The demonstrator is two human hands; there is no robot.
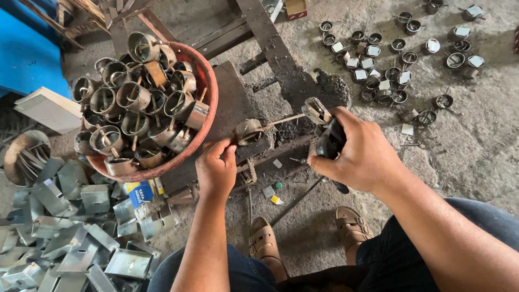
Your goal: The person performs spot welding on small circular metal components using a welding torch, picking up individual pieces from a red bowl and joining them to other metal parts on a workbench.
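We are losing the tool's grip under the right hand — the metal brackets are running off the lower-left edge.

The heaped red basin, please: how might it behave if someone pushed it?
The basin would likely feel heavy and slide stiffly, being heaped with metal rings. Rings at the top look loose and might roll off.

Single view, head-worn camera, looking steeply down from above a seated person onto the workshop floor. Close range: forearms enter from the near edge, knees and sandalled feet lie at bottom centre. A red basin lies far left, and scattered metal rings far right. No second view.
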